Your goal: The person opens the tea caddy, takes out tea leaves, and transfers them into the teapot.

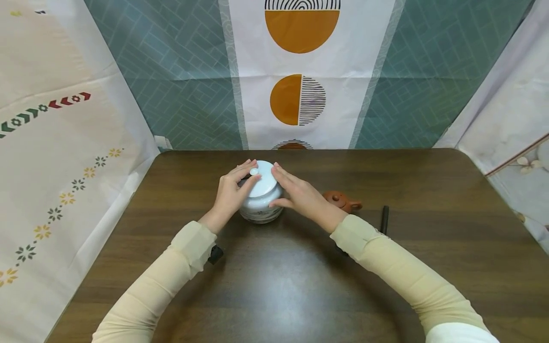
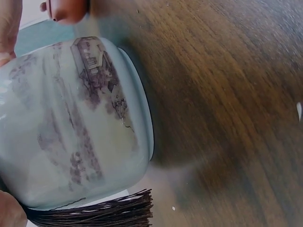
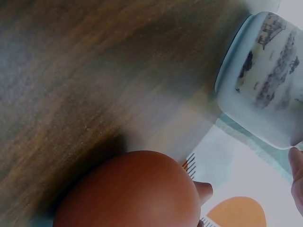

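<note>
A white lidded porcelain jar (image 1: 259,202) with a dark painted landscape (image 2: 90,75) stands on the wooden table. My left hand (image 1: 230,191) holds the white lid (image 1: 267,180) from the left, with thumb and fingertips around its round knob (image 1: 254,171); exact contact there is hard to make out. From the right my right hand (image 1: 300,193) grips the jar, fingertips at the lid's edge and thumb against the body. In the left wrist view, a brush with long dark bristles (image 2: 94,213) shows beside the jar.
A reddish-brown clay teapot (image 1: 339,200) stands right of the jar, close behind my right wrist. A thin black stick-like item (image 1: 384,219) lies farther right, partly covered by my sleeve. Patterned cloths (image 1: 184,71) hang behind the table (image 1: 274,286) and at both sides.
</note>
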Motion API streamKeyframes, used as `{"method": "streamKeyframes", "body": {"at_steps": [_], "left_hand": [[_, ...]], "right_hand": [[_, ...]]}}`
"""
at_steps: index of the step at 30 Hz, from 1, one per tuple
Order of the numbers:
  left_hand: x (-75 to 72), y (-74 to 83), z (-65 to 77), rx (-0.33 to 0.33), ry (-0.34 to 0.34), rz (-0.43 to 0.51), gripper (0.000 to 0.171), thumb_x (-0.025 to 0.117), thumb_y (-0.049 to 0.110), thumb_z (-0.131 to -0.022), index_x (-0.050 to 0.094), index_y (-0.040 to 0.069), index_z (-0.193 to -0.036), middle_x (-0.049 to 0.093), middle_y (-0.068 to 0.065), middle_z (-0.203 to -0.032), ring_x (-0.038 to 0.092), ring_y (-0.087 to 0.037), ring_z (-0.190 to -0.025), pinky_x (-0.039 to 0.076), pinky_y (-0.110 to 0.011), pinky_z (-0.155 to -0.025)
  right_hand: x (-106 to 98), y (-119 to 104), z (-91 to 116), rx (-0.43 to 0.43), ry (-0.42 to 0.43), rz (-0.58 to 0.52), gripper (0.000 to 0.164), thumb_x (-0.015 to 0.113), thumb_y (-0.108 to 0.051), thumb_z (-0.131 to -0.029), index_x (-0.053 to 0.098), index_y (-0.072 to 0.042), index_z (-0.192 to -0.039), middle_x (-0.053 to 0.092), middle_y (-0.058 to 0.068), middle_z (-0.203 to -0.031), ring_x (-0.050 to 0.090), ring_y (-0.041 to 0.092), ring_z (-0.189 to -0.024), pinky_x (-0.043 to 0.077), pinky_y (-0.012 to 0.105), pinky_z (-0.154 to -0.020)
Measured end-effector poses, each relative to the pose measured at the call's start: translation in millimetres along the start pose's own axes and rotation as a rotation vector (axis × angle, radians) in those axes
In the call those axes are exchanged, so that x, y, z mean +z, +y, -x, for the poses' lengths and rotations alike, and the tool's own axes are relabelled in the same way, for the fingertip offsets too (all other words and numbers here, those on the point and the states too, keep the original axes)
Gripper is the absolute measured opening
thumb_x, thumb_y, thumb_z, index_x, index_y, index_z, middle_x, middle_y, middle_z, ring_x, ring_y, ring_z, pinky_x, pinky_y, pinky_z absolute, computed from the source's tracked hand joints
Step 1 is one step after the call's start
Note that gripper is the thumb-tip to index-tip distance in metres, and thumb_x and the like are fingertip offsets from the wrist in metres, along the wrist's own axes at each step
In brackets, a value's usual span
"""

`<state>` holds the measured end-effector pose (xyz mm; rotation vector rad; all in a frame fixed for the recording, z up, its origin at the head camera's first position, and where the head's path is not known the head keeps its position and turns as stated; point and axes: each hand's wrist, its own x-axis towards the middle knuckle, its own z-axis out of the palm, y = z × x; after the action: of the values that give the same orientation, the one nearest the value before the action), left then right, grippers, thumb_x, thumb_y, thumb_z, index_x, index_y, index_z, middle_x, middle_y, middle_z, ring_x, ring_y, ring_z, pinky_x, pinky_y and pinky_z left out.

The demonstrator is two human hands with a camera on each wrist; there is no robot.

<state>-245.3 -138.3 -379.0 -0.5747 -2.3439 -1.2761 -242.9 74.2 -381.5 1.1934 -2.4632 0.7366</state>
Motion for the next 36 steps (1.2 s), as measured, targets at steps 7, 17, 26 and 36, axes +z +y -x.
{"method": "streamKeyframes", "body": {"at_steps": [7, 17, 26, 36], "left_hand": [[-1.7, 1.9, -0.4, 0.021, -0.008, -0.016, 0.035, 0.066, 0.014, -0.090, 0.063, -0.002, -0.121, 0.061, -0.014, -0.127, 0.050, -0.028, -0.127, 0.033, -0.048, -0.110], [-3.9, 12.0, -8.0, 0.004, -0.051, -0.032, 0.037, 0.066, 0.015, -0.090, 0.062, -0.001, -0.123, 0.060, -0.015, -0.128, 0.049, -0.027, -0.128, 0.029, -0.043, -0.113], [-0.5, 17.0, -6.7, -0.047, -0.062, -0.049, 0.040, 0.061, 0.019, -0.094, 0.058, -0.002, -0.128, 0.054, -0.015, -0.135, 0.040, -0.024, -0.136, 0.020, -0.041, -0.117], [-2.1, 11.4, 3.4, -0.075, -0.163, -0.098, 0.045, 0.058, 0.022, -0.096, 0.053, -0.001, -0.133, 0.047, -0.014, -0.142, 0.034, -0.025, -0.139, 0.023, -0.045, -0.116]], "right_hand": [[-3, -2, -1, 0.011, -0.028, 0.036, 0.082, 0.073, -0.031, -0.080, 0.035, 0.006, -0.143, 0.033, 0.022, -0.149, 0.044, 0.030, -0.131, 0.048, 0.036, -0.096], [-5, 0, 0, 0.009, -0.004, 0.061, 0.080, 0.073, -0.031, -0.080, 0.038, 0.006, -0.142, 0.037, 0.022, -0.147, 0.046, 0.031, -0.130, 0.049, 0.037, -0.095], [-18, 1, -6, 0.014, -0.079, 0.144, 0.080, 0.071, -0.039, -0.081, 0.040, 0.003, -0.142, 0.040, 0.019, -0.147, 0.046, 0.028, -0.131, 0.047, 0.039, -0.097], [-8, 5, -1, 0.003, -0.141, 0.192, 0.079, 0.068, -0.043, -0.084, 0.039, 0.003, -0.142, 0.039, 0.018, -0.148, 0.039, 0.029, -0.136, 0.038, 0.040, -0.107]]}}
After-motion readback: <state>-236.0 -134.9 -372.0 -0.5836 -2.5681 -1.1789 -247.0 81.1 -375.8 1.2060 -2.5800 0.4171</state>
